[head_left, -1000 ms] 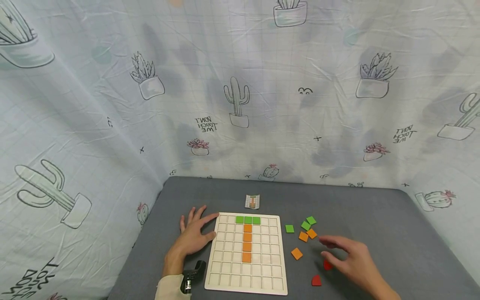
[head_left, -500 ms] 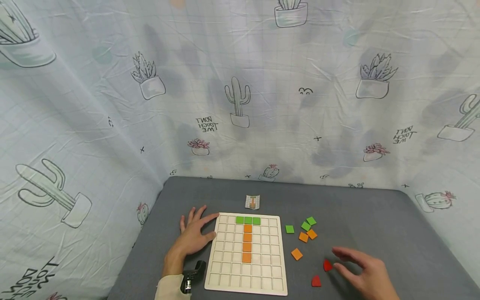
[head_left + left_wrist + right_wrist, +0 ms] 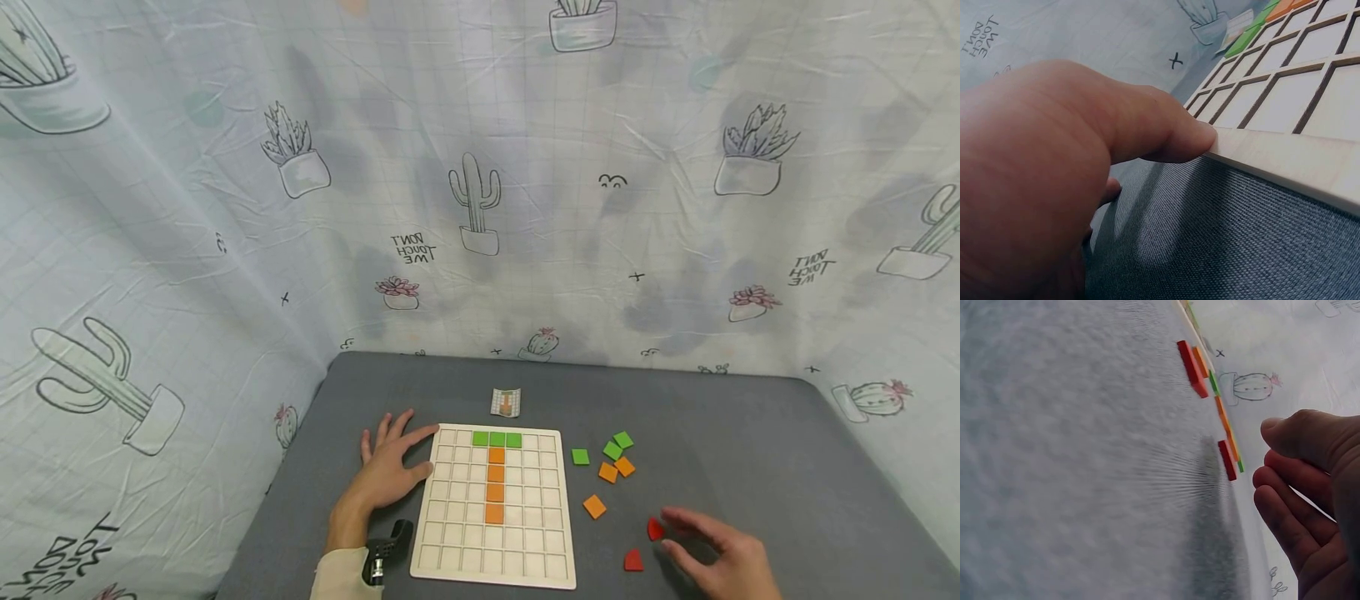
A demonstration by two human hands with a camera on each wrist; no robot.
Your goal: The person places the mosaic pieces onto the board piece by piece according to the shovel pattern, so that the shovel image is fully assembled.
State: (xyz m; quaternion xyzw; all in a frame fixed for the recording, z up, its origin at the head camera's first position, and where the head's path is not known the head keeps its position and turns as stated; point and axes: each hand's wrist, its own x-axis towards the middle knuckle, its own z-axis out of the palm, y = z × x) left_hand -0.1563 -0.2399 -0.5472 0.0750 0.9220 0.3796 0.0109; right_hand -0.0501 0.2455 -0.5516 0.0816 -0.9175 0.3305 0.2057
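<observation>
left hand (image 3: pixel 388 468) spread against wooden grid board (image 3: pixel 455 533) | right hand (image 3: pixel 729 557) empty, fingertips apart | hasty pinch could flick nearer red tile (image 3: pixel 656 529), ten o'clock

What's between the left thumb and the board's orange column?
Only the board: its left rim and empty cells, no tiles, as the head view shows.

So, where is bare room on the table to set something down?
Bare: the table right of the loose green tiles, beyond the right hand; between left hand and card. Crowded: between board and right hand, with loose orange tiles and red pieces.
</observation>
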